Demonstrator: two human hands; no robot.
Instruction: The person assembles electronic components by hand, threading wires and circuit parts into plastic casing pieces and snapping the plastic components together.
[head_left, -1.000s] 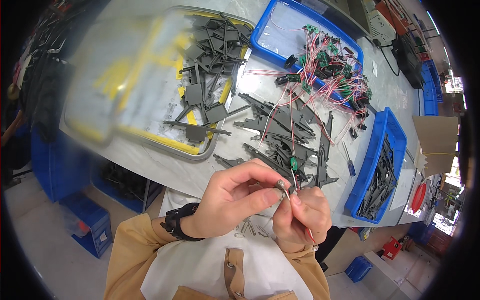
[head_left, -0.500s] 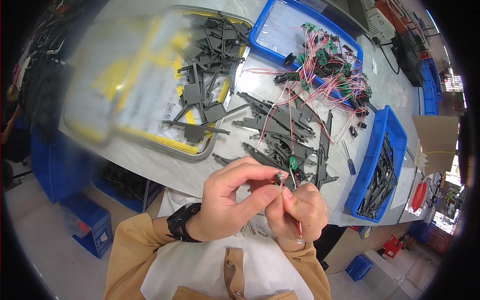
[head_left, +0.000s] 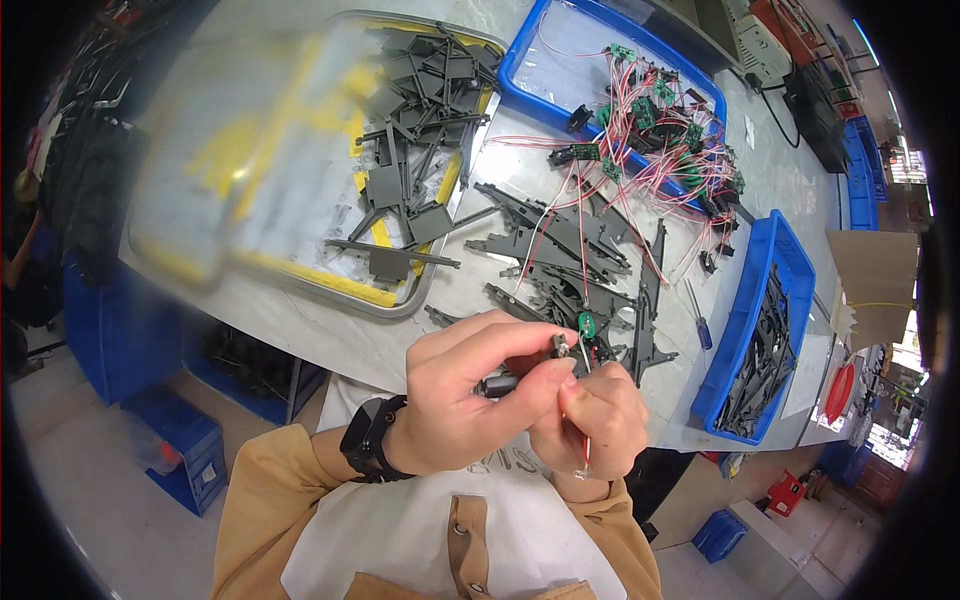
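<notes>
My left hand (head_left: 465, 385) is closed, its thumb and forefinger pinching a small dark part (head_left: 559, 345) with a metallic end. A dark grey rod-like piece (head_left: 497, 386) shows below that forefinger; I cannot tell whether it belongs to the same part. Close against it, my right hand (head_left: 603, 420) pinches a red and white wire (head_left: 587, 452), whose pale end hangs below the fingers. Just beyond my fingertips a small round green circuit board (head_left: 587, 326) is attached to wires. Dark grey plastic brackets (head_left: 560, 255) lie in a pile behind it.
A metal-rimmed tray (head_left: 385, 308) of grey plastic parts stands at left, partly behind a blurred yellow-and-clear shape (head_left: 235, 160). A blue tray (head_left: 545, 100) holds wired circuit boards (head_left: 650, 115). A screwdriver (head_left: 703, 332) lies beside a blue bin (head_left: 725, 400) of dark parts.
Both hands have shifted slightly, and the wire end has moved left and up. The dark rod-like piece under my left forefinger has come into sight.
</notes>
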